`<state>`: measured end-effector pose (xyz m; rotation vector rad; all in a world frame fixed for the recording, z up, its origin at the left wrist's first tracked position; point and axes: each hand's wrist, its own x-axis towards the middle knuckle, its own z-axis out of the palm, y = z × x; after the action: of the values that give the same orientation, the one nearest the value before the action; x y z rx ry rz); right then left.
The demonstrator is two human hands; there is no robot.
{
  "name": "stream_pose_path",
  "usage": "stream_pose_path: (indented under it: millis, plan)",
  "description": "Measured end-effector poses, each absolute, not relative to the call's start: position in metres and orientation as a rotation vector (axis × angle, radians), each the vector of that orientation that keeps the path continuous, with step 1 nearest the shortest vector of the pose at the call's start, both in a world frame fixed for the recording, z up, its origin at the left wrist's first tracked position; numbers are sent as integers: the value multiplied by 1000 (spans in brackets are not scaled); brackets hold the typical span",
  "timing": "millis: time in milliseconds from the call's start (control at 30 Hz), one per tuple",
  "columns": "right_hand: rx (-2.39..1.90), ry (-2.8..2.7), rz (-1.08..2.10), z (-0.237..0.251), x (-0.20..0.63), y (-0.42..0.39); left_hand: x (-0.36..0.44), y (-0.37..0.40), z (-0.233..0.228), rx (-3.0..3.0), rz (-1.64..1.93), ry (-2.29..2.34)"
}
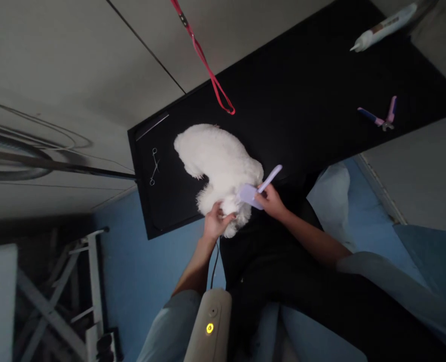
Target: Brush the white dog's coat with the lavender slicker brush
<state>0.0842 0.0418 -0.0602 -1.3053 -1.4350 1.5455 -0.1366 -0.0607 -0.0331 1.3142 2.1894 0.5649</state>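
A small white fluffy dog lies on a black table, its near part reaching the front edge. With my left hand I grip the dog's fur at that near part, fingers and thumb curled around it. My right hand pinches a lilac slicker brush close to its head, and its handle points up and to the right. The brush's head rests against the fur just right of my left hand; its bristle side is hidden. Whether the near part is the dog's head or a leg, I cannot tell.
Scissors and a metal comb lie at the table's left end. A red loop leash hangs above. Nail clippers and a white nozzle bottle are at right. A pale device with a yellow light is below me.
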Motion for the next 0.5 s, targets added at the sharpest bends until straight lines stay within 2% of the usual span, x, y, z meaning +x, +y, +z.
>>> stream_pose_path:
  millis: [100, 300, 500]
  plan:
    - [-1389, -1319, 1358, -60, 88, 37, -136, -62, -34, 1322, 573, 2218]
    - [-1272, -1399, 1625, -67, 85, 20, -135, -66, -39, 1303, 601, 2212]
    - [-1428, -1358, 1350, -68, 109, 21, -139, -68, -46, 1304, 648, 2186]
